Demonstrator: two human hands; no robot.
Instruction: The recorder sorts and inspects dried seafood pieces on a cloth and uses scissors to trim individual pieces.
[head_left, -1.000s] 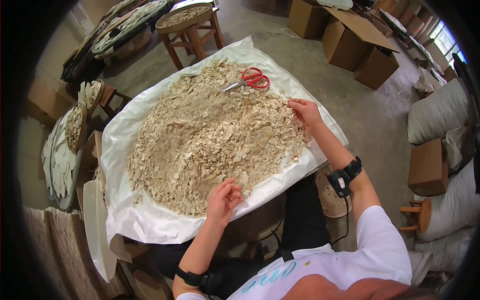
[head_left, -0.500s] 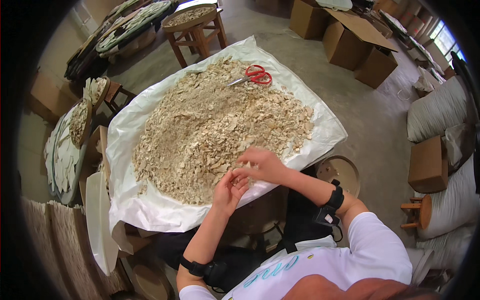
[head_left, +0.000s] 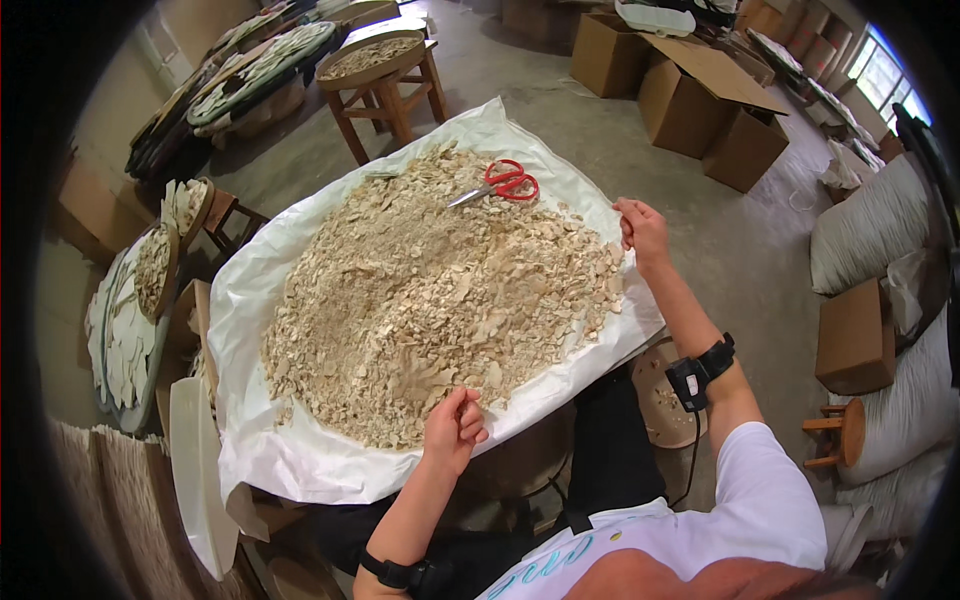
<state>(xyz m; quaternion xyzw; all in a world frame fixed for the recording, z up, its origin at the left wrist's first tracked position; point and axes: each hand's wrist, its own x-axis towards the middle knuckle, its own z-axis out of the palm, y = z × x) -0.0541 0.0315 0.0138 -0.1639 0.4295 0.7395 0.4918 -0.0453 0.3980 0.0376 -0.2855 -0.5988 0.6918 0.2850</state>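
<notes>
A broad heap of pale beige flakes and crumbs lies on a white sheet. Over the heap's near edge is my left hand, its fingers curled in; whatever is inside them is hidden. My right hand is at the sheet's right edge with thumb and fingers pressed together. I cannot make out whether it pinches the sheet or a small piece. Red-handled scissors rest on the far side of the heap, blades pointing left.
Beyond the sheet, a wooden stool carries a round tray of flakes. Cardboard boxes stand far right. Pale sacks and a small stool are at the right. Trays of flat white pieces line the left. A round tray is beside my knee.
My hands were together over the near edge of the heap. The right hand has moved away to the sheet's right edge; the left stays near the same spot, fingers now more curled. The view has shifted slightly.
</notes>
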